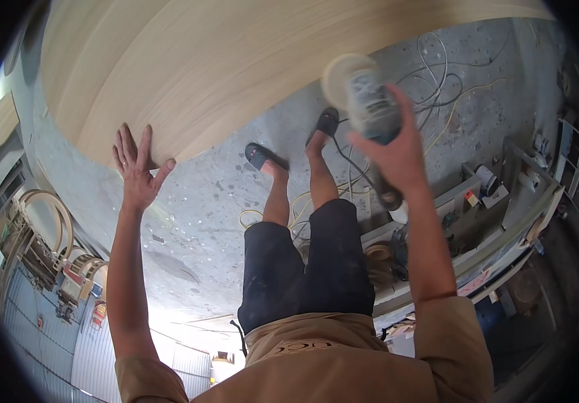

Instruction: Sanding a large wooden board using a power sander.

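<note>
A large pale wooden panel (189, 60) with a curved edge spans the far part of the head view. My left hand (138, 168) lies with spread fingers on its near left edge, holding nothing. In my right hand (400, 158) is a power sander (372, 101), gripped around its dark body. The sander's round pale pad (346, 77) overlaps the panel's near edge in view; I cannot tell whether it touches the wood. Hand and tool are slightly blurred. A dark cord (353, 161) trails from near the sander toward the floor.
Grey cables and a yellow cord (461, 111) lie loosely on the speckled concrete floor (202, 201), near my sandalled feet (326, 124). A low bench (511, 221) with assorted items stands at the right. Curved wooden frames (51, 215) and other equipment are at the left.
</note>
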Tool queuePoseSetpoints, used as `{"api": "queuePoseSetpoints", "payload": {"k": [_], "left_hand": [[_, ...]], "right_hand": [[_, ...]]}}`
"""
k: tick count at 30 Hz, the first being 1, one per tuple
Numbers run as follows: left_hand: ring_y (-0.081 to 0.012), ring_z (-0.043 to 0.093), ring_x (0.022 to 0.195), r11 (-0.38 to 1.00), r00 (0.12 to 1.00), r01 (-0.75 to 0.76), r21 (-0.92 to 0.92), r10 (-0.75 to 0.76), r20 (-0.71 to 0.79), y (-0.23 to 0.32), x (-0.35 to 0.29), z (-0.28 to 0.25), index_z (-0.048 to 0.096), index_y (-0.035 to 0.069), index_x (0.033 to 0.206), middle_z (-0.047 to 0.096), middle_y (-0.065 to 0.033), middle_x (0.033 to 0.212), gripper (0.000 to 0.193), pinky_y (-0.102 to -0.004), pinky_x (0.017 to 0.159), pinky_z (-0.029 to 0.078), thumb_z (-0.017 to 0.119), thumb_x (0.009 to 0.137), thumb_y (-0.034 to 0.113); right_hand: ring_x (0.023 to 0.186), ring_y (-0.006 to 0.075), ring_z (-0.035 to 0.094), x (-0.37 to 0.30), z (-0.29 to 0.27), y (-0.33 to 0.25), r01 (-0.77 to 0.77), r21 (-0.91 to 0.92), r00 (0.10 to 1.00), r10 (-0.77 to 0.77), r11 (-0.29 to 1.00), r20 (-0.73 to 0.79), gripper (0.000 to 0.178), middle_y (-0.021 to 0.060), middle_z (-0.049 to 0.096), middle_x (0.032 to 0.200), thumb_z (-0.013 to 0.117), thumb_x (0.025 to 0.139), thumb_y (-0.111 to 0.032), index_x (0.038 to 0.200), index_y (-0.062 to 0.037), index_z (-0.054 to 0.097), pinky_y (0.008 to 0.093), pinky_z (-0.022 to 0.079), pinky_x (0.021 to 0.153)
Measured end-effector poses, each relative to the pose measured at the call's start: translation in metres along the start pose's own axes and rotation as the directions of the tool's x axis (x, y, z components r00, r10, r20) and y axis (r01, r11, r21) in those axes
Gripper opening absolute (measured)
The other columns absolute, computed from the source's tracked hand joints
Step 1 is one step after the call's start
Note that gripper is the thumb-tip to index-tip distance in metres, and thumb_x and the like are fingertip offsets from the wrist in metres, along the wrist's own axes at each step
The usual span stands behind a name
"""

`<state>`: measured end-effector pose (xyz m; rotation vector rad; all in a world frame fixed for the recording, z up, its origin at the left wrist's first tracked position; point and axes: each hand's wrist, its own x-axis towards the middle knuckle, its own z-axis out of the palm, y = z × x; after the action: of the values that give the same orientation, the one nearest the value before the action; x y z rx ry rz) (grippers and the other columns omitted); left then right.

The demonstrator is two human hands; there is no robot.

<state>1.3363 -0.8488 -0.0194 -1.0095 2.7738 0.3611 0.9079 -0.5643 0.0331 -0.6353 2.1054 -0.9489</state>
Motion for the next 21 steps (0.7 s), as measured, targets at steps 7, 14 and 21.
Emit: {"api": "queuePoseSetpoints", "payload": {"k": [7,14,21], "left_hand": [[-0.0475,0.007,0.161,1.000,1.000,-0.006,0.026,0.005,0.026,0.001,0.002,0.001,0.031,0.022,0.168,0.007,-0.0277,0.174,0.093,-0.0634,0.127,0.003,0.063,0.094,0.070],[-0.0483,0.006,0.161,0.994,0.997,-0.023,0.105,0.015,0.079,-0.007,-0.001,-0.001,0.026,0.019,0.169,0.006,-0.0307,0.173,0.097,-0.0636,0.127,0.004,0.063,0.094,0.068],[-0.0502,0.004,0.160,0.992,0.994,-0.037,0.117,0.024,0.107,-0.010,-0.003,-0.004,0.021,0.016,0.169,0.005,-0.0336,0.172,0.099,-0.0637,0.127,0.003,0.063,0.095,0.066]], "right_hand": [[0.126,0.0220,0.060,0.038,-0.063,0.021,-0.110,0.125,0.980,0.129,0.986,-0.152,0.093,0.0149,0.060,0.140,0.092,0.078,-0.021,0.153,-0.0002,0.041,0.0377,0.049,0.108],[0.131,0.0306,0.061,0.010,-0.017,-0.001,-0.071,-0.040,0.989,0.076,0.997,0.126,0.099,0.0180,0.060,0.143,0.095,0.074,-0.021,0.156,-0.0129,0.041,0.0429,0.050,0.108],[0.134,0.0325,0.059,0.036,-0.054,0.004,-0.107,-0.008,0.989,0.108,0.994,0.099,0.101,0.0180,0.059,0.146,0.096,0.071,-0.021,0.156,-0.0160,0.042,0.0431,0.049,0.110]]}}
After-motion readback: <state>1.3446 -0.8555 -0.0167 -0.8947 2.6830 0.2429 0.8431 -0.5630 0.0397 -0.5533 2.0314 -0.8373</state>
